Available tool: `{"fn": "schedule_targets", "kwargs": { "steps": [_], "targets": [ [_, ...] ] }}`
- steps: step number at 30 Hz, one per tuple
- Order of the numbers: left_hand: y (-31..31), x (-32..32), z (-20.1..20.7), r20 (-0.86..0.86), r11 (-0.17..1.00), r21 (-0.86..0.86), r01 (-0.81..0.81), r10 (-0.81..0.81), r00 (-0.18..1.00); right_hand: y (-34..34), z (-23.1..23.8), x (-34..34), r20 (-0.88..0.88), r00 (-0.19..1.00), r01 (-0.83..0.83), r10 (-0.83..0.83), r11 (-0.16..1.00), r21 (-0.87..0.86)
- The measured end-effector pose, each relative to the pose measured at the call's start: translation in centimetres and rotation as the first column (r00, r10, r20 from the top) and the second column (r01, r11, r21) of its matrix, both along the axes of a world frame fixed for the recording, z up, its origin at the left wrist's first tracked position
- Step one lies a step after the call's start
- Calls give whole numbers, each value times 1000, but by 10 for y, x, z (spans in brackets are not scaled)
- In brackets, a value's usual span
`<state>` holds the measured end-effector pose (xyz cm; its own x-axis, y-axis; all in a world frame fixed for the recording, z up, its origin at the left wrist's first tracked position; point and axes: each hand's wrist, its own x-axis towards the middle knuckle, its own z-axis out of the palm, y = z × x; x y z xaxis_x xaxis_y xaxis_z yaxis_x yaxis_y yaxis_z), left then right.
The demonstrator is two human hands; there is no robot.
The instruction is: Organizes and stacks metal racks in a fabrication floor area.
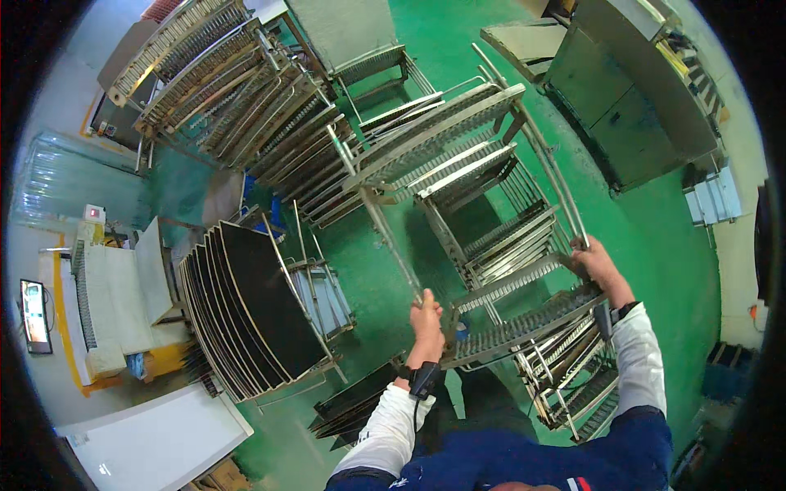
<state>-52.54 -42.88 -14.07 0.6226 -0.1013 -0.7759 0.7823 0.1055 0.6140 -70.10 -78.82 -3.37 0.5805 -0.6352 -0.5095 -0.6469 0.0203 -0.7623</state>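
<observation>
A metal rack frame (pixel 442 135) with toothed crossbars and long side rods tilts out in front of me, held up by both hands. My left hand (pixel 426 327) is closed around its left rod. Its right rod is in the grip of my right hand (pixel 598 266), beside the near toothed crossbar (pixel 524 327). Beyond and beneath the frame, another slotted rack (pixel 512 258) stands on the green floor, partly hidden by it. Both wrists wear dark straps.
Many similar racks (pixel 237 106) are crowded at the far left. Black panels (pixel 266 303) stand in a rack to my left. More racks (pixel 565 376) lie close by my right leg. A green cabinet (pixel 610 114) stands far right, a white tabletop (pixel 164 442) near left.
</observation>
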Motion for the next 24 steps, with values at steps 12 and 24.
{"fn": "schedule_targets", "kwargs": {
  "steps": [12, 24],
  "targets": [
    [-103, -5, -36, -16, 983, -123, 133, -136, 991, -123, -56, 28, -169, 965, -237, 201, 943, -234],
    [-116, -40, -52, -41, 923, -39, 382, -384, 923, -134, -137, -40, -102, 994, 1, -48, 909, -417]
  ]
}}
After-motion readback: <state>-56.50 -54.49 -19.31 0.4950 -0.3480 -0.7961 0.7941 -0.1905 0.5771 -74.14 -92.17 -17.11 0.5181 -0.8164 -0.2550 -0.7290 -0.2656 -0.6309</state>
